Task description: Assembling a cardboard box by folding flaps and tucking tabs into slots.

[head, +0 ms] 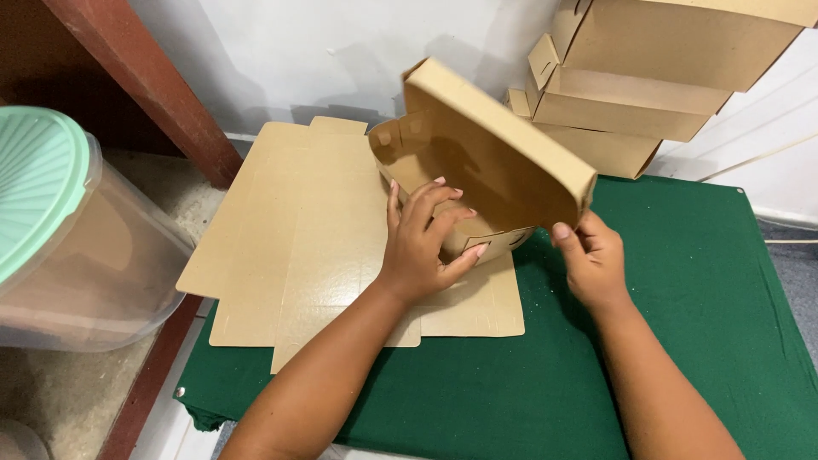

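Observation:
A folded brown cardboard box [494, 153] with its hinged lid up is held tilted above the green table cloth [682, 281]. My left hand [426, 243] grips the box's front wall, fingers curled over its edge. My right hand [588, 255] pinches the box's lower right corner, thumb up against the lid's rim. Under and left of the box lies a stack of flat, unfolded cardboard blanks [290, 247].
Several folded boxes [630, 85] are stacked at the back right against the white wall. A clear plastic tub with a pale green lid [51, 221] stands at the left. A dark red wooden post [153, 85] rises behind the blanks.

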